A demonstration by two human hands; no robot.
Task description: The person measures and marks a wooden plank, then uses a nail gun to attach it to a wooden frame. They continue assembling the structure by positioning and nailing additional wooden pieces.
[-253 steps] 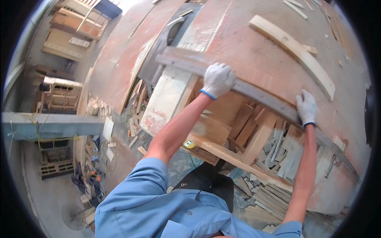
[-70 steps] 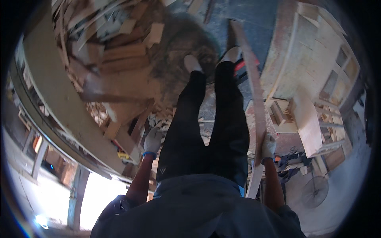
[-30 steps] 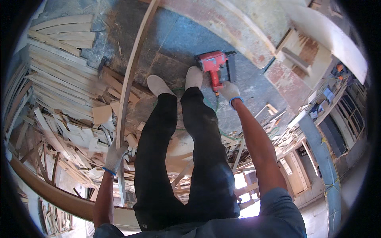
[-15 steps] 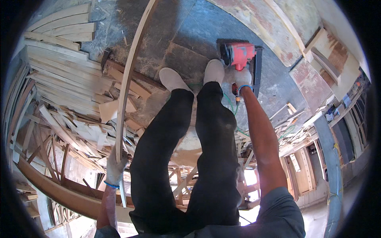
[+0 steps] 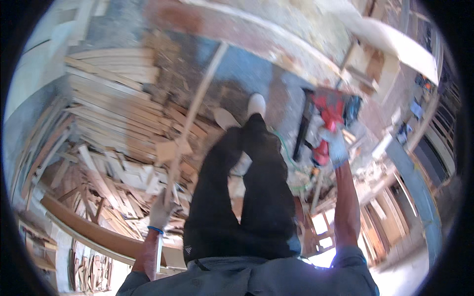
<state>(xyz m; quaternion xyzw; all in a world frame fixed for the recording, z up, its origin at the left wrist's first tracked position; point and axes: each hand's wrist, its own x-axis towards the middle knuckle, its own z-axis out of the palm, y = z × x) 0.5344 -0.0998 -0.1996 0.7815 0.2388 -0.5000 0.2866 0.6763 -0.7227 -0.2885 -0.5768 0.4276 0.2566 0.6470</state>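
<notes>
My left hand (image 5: 160, 211), in a pale glove with a blue band at the wrist, is closed around the near end of a long, narrow wooden strip (image 5: 198, 101). The strip slants up and to the right, away from my legs. Off to the right, my gloved right hand (image 5: 337, 147) grips a red nail gun (image 5: 330, 104) by its handle. Its long black magazine (image 5: 302, 129) lies on the left side of the tool. Motion blurs the gun, and its trigger cannot be made out. A green air hose (image 5: 284, 144) runs near my right leg.
Planks (image 5: 113, 111) lie stacked at the left, with a heap of offcuts (image 5: 116, 185) nearer me. A curved wooden beam (image 5: 91, 227) crosses the lower left. Beyond my feet runs a long pale board (image 5: 261, 22). A blue-grey beam (image 5: 414, 190) stands at the right.
The nail gun has moved right and turned, its magazine swinging from its right side to its left. The strip's far end has tipped rightward. My whole view has shifted, and my feet are closer together.
</notes>
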